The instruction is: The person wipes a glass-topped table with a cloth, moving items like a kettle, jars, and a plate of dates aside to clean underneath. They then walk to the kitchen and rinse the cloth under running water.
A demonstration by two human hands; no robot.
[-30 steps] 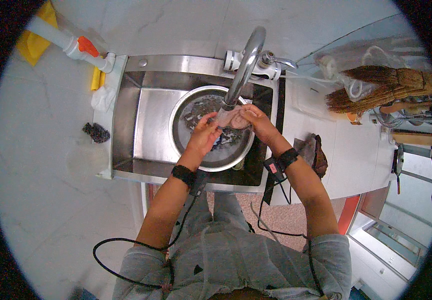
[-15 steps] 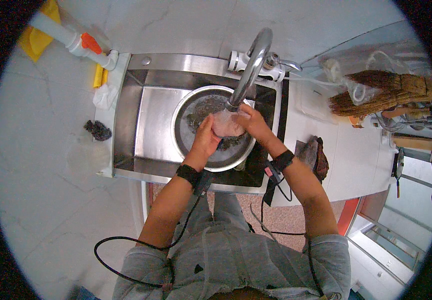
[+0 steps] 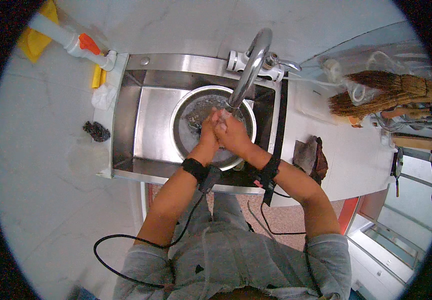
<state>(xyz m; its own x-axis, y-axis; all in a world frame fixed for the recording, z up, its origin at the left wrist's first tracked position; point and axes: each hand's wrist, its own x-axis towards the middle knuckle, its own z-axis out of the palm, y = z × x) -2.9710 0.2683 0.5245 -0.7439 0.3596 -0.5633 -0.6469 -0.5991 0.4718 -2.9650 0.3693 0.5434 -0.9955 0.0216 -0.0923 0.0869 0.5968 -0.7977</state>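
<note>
Over a round metal basin [image 3: 177,145], my left hand [image 3: 208,135] and my right hand [image 3: 235,134] are pressed together with fingers closed. Between them a bit of a wet, pale pink piece [image 3: 221,119] shows. My hands cover most of it, and its kind cannot be made out. The basin holds water with bubbles and dark bits in it. Just above the fingers hangs the spout of a chrome faucet [image 3: 251,67]. The basin stands in a stainless steel sink [image 3: 151,122].
Left of the sink lie a dark scouring pad [image 3: 96,131] and a crumpled white bag [image 3: 104,96]. On the right-hand counter [image 3: 356,165] are a brown and grey cloth [image 3: 312,157] and straw brushes [image 3: 376,92]. A black cable [image 3: 103,239] loops from my left wrist.
The pale pink piece was spread open under the spout between both hands. Now my hands have come together around it, the right one moving left and nearer, and hide most of it.
</note>
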